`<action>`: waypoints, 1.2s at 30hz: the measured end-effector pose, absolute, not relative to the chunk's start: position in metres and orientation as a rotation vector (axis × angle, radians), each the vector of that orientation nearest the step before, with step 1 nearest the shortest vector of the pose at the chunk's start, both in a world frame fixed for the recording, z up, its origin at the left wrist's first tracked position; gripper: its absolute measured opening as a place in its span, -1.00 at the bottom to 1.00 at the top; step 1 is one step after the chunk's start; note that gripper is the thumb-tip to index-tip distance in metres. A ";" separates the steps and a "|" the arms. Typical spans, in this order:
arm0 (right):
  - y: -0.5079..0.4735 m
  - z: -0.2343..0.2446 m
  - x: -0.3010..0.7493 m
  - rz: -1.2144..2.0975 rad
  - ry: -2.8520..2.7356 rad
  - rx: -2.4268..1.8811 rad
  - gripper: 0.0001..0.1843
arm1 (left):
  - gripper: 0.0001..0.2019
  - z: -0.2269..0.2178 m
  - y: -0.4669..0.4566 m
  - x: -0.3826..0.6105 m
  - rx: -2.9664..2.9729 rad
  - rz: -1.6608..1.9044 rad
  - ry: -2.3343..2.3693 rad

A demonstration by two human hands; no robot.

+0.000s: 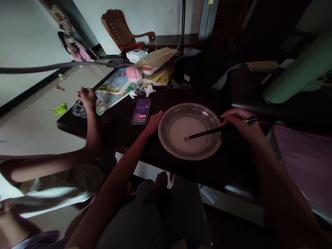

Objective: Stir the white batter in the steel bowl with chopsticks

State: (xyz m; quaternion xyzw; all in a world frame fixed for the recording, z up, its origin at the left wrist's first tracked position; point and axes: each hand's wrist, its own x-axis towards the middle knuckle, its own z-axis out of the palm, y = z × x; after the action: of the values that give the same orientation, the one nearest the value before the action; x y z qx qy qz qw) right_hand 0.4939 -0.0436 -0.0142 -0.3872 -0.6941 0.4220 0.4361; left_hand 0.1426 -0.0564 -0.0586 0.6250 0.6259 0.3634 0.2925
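A wide, shallow metal basin (191,155) rests on the dark table in front of me. My left hand (154,122) grips its left rim, with the fingertips partly hidden. From the right, my right hand (238,120) holds a slim black stick (204,132) with a pale tip and a gold-banded back end. That tip points down at the basin's inside, left of its middle; whether it touches the bottom I cannot tell. The basin's inside looks plain and pale. Just left of my left hand lies a lit phone (141,111).
Books (114,83), crumpled tissues (149,90), a pink-topped bottle (134,74) and stacked papers (158,58) cover the table's far left. Another person's arm (92,128) rests at the left. A green cylinder (298,72) and a pink-covered surface (303,162) lie right.
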 end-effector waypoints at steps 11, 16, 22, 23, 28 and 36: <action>-0.043 -0.014 0.496 1.063 -1.722 -0.964 -0.85 | -0.51 -0.057 -0.058 0.142 1.702 0.968 1.652; -0.043 -0.012 0.493 0.978 -1.719 -0.997 -0.89 | -0.49 -0.059 -0.056 0.141 1.694 0.965 1.644; -0.043 -0.014 0.494 1.021 -1.727 -0.958 -0.85 | -0.51 -0.059 -0.056 0.140 1.719 0.955 1.630; -0.044 -0.014 0.491 1.023 -1.755 -0.962 -0.85 | -0.51 -0.059 -0.056 0.140 1.720 0.954 1.635; -0.041 -0.012 0.496 0.913 -1.693 -1.003 -0.87 | -0.49 -0.061 -0.056 0.139 1.676 0.965 1.640; -0.044 -0.014 0.489 1.024 -1.797 -0.949 -0.87 | -0.48 -0.057 -0.055 0.141 1.610 0.972 1.594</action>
State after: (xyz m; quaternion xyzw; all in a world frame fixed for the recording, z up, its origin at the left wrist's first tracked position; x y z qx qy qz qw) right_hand 0.4892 -0.0437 -0.0136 -0.3785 -0.7167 0.4086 0.4197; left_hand 0.1406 -0.0548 -0.0571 0.6161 0.6100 0.3720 0.3316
